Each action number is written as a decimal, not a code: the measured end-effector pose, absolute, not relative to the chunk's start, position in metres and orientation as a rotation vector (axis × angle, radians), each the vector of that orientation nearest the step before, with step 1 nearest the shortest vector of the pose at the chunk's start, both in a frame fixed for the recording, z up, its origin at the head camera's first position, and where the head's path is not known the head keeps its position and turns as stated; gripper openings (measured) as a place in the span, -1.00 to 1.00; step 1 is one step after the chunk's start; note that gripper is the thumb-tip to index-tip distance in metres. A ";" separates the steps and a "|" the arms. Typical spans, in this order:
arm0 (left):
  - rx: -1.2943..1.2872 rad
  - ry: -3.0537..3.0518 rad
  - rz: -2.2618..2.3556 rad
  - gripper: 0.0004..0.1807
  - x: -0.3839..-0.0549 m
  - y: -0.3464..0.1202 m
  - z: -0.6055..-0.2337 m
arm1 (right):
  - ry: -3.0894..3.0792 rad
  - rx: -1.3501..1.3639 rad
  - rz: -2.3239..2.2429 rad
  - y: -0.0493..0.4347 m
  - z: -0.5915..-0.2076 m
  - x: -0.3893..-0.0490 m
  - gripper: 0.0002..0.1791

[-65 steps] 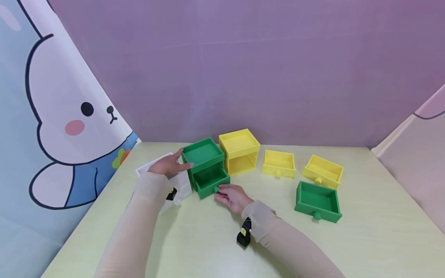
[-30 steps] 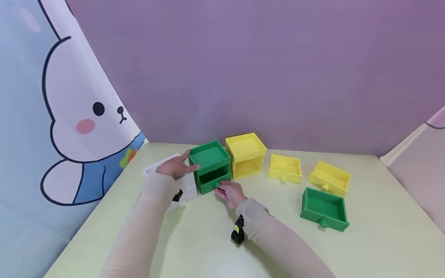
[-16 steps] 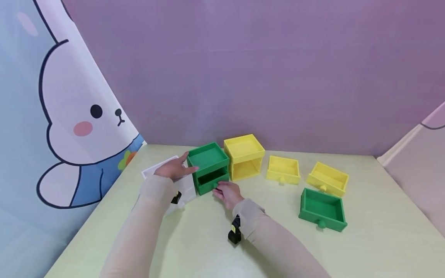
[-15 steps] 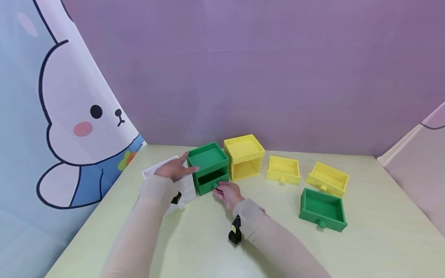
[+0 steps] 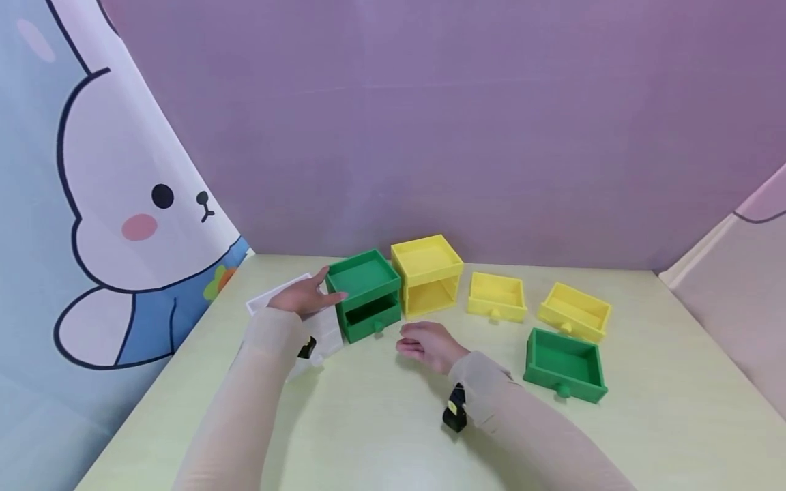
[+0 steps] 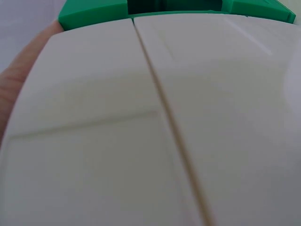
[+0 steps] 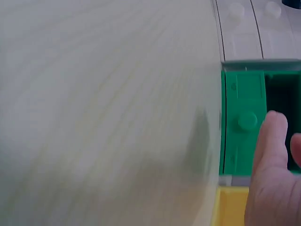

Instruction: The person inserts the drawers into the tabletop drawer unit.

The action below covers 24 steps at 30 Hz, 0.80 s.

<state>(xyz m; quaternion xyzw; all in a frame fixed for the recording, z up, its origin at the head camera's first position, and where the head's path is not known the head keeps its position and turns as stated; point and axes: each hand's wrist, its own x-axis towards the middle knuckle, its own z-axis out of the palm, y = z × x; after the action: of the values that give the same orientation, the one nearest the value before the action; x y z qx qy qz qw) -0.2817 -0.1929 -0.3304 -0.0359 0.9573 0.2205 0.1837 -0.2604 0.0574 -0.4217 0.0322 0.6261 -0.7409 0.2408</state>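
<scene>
Bench (image 5: 368,429) is being occupied by the green cabinet (image 5: 364,275), touched along one side by the spread left grip (image 5: 301,296), and sliding is being risked should the empty right grip (image 5: 432,345) be pushed against its drawer knob (image 5: 378,327).

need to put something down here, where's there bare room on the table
Bare tabletop lies between the left sleeve and right sleeve, and right of the loose green drawer. Crowded: the white cabinet, green cabinet and yellow cabinet stand close together, the left hand at the green one; a yellow drawer sits just behind the loose green drawer.
</scene>
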 end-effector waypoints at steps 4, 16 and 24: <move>-0.097 2.696 0.623 0.03 -0.283 -0.195 -0.333 | 1.785 0.020 -1.907 0.082 -0.414 -0.251 -0.58; -0.042 2.695 0.660 0.04 -0.282 -0.197 -0.334 | 1.991 -0.180 -1.648 0.155 -0.399 -0.225 -0.50; -0.036 2.695 0.640 0.04 -0.283 -0.196 -0.335 | 2.045 -0.175 -1.605 0.206 -0.398 -0.206 -0.45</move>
<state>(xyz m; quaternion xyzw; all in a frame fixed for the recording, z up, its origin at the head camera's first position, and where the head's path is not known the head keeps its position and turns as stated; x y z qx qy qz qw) -0.2828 -0.1963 -0.3347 -0.0129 0.9562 0.2271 0.1845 -0.2061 0.2061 -0.3985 -0.0646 0.7569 -0.5941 0.2646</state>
